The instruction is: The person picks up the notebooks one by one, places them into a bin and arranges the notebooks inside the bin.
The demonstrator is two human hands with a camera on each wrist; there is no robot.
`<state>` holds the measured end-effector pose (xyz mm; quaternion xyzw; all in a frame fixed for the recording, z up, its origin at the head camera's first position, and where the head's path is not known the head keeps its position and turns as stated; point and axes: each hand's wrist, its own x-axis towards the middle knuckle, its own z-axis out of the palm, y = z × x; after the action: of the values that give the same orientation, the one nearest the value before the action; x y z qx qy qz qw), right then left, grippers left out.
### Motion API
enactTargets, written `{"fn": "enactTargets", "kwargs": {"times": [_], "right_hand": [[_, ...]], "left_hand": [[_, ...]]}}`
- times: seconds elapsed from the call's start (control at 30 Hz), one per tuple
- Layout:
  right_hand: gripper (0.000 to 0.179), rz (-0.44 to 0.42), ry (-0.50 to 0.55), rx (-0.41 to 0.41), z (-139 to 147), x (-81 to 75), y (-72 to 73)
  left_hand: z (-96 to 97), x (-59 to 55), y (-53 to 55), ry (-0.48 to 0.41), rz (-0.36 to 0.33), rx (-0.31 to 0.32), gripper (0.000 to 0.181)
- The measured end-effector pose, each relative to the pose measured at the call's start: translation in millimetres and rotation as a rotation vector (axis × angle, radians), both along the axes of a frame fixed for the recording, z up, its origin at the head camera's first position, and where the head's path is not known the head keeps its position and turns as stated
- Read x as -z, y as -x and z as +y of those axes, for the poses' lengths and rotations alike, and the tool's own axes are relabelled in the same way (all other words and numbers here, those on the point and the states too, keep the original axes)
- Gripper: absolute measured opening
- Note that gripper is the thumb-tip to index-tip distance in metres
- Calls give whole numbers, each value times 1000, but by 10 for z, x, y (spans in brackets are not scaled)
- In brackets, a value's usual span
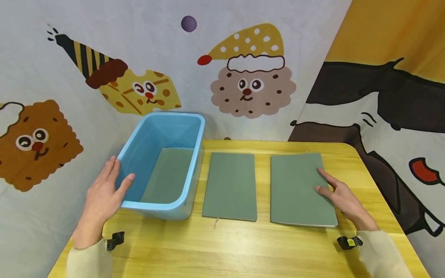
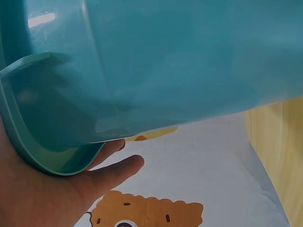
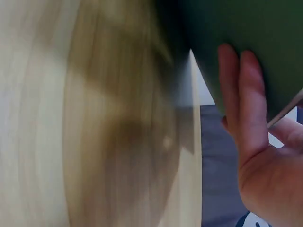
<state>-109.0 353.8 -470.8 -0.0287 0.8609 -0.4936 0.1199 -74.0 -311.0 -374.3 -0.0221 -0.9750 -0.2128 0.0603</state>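
At the left, a light-blue plastic bin (image 1: 192, 181) stands on the table with a green notebook (image 1: 171, 174) lying flat inside. My left hand (image 1: 105, 195) grips the bin's left rim, thumb over the inner side and fingers along the outside. A second green notebook (image 1: 230, 185) lies beside the bin, a ribbon end poking out below it. Farther right, my right hand (image 1: 344, 199) holds another green notebook (image 1: 295, 189) by its right edge, thumb on the cover. In the right wrist view, fingers (image 3: 251, 94) support its underside, and it is tilted above the tabletop.
The yellow wood-grain table (image 1: 229, 247) ends at a rounded far right corner. Behind and to both sides hangs a printed cloth (image 1: 153, 31) with cartoon biscuits and cheese. Black straps (image 1: 349, 242) sit at both wrists.
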Motion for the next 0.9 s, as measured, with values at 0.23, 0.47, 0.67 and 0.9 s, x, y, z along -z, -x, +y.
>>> {"fn": "enactTargets", "kwargs": {"times": [0.23,0.47,0.67,0.9], "right_hand": [[76,36,159,97,-81,-71,-82],[76,17,406,202,-129,-234,-174],[76,36,565,248,-245,-399,-228],[73,69,641,313,-489,-548,-249]], "left_hand": [[27,-2,55,-12,10,34,80],[49,9,76,-27,13,51,80],[11,18,49,-33,20,47,79],[-36,11,33,-26,8,30,79]]}}
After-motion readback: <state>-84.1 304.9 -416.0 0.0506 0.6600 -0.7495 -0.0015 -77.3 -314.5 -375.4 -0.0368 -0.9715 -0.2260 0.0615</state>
